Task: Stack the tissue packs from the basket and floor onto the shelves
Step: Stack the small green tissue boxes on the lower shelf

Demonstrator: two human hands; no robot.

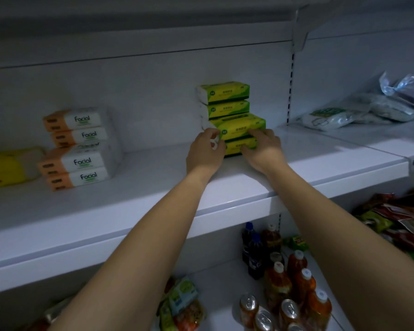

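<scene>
We see both hands far in on the white shelf (pixel 153 187), at a stack of four green tissue packs that stands toward the back panel, right of the middle. The left hand (pixel 206 149) curls its fingers round the white left end of the third green pack (pixel 239 126), which sticks out nearer to us than the two upper packs (pixel 225 100) resting on it. The right hand (pixel 263 146) has its fingers bent over the front face of the same pack, with the thumb lower down against the bottom pack (pixel 237 148), which lies flat on the shelf. Far to the left sits a pile of orange and white Facial packs (pixel 81 149), and a yellow pack (pixel 5 168) lies just beside it at the left edge. On the neighbouring shelf to the right lie clear plastic bags (pixel 344 115). Below, on the lower shelf, stand bottles (pixel 285 271) and cans (pixel 263 311), with coloured snack packets (pixel 404 223) at the right.
</scene>
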